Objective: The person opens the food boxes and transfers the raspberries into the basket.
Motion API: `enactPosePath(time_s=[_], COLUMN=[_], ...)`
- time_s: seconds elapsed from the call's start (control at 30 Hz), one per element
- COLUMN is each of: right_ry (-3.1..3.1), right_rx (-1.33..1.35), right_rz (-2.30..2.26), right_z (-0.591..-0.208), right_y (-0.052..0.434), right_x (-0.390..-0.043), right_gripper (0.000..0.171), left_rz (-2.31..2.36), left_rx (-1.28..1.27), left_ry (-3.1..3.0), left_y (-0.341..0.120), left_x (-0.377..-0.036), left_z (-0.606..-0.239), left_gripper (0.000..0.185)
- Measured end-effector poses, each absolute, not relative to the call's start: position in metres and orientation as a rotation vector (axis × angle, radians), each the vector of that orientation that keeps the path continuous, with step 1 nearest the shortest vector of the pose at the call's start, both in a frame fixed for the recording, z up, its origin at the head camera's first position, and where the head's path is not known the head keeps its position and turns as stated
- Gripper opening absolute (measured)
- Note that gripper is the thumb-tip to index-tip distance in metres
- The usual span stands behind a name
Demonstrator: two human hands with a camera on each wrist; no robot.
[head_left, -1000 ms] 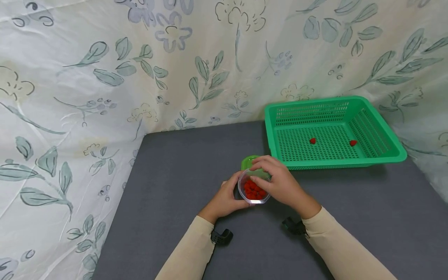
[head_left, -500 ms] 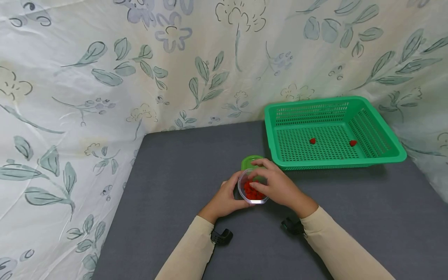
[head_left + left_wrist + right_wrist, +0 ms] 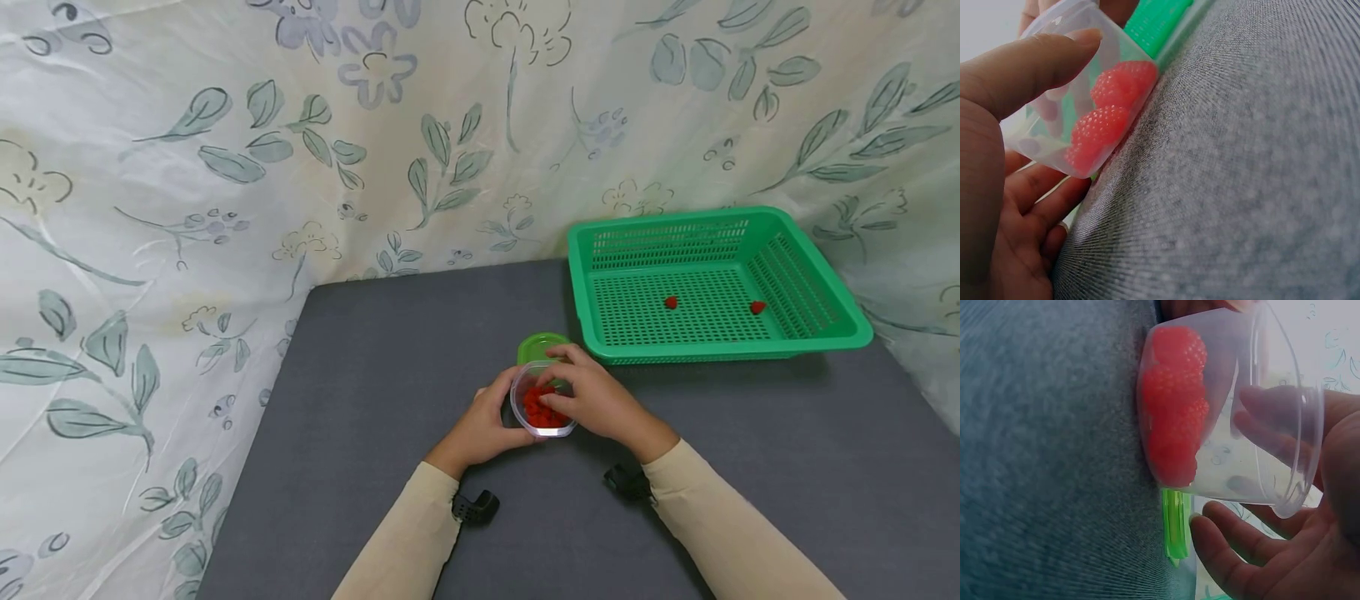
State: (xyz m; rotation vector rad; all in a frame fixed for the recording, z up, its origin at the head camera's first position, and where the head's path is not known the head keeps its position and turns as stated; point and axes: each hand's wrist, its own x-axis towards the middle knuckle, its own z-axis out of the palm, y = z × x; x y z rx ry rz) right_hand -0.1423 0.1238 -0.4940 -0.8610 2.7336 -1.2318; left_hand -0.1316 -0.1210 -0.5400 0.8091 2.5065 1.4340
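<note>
On the gray counter (image 3: 375, 450) we are gripping the clear cup (image 3: 551, 432) with our left hand (image 3: 483, 425) curled round its side, while our right hand (image 3: 603, 402), nearer the red berries (image 3: 1179, 409) lying at its bottom, is holding its fingers (image 3: 1225, 544) spread, some inside, above them.

No lettering, label or number can be read.

Left hand (image 3: 985, 169) holding clear, tapered plastic cup (image 3: 1075, 103), thumb across near wall. Red, bumpy berries (image 3: 1102, 125) bunched at cup base. Grey, ribbed fabric-covered counter (image 3: 1229, 162) under cup. Green perforated plastic basket (image 3: 1157, 25) cropped by top edge.
</note>
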Motion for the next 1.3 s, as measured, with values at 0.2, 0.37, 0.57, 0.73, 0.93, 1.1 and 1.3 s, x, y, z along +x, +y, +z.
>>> enactPosePath(time_s=[0.2, 0.37, 0.57, 0.73, 0.93, 1.1, 1.3], right_ry=[2.771, 2.772, 2.791, 2.782, 2.807, 2.857, 2.937], right_rx=[-0.812, -0.740, -0.697, -0.662, -0.670, -0.648, -0.687], right_rz=[-1.198, -1.135, -1.044, -1.053, -1.046, -1.013, -0.926], right_z=[-0.496, -0.495, -0.494, -0.494, -0.496, -0.497, -0.497], right_y=[0.122, 0.119, 0.113, 0.111, 0.110, 0.107, 0.105], right_x=[-0.142, -0.141, -0.139, -0.137, -0.136, -0.134, -0.132], right_gripper=[0.013, 0.010, 0.009, 0.008, 0.011, 0.008, 0.011], left_rz=[1.425, 1.415, 1.417, 1.414, 1.426, 1.443, 1.448], left_rx=[0.816, 0.812, 0.822, 0.827, 0.820, 0.811, 0.813], left_ry=[2.504, 2.500, 2.505, 2.509, 2.505, 2.501, 2.501], left_y=[-0.121, -0.121, -0.121, -0.121, -0.121, -0.120, -0.120], left_x=[-0.132, -0.131, -0.132, -0.132, -0.131, -0.130, -0.129], left_z=[-0.539, -0.537, -0.537, -0.536, -0.537, -0.537, -0.538], left_gripper=[0.095, 0.095, 0.094, 0.094, 0.094, 0.095, 0.094])
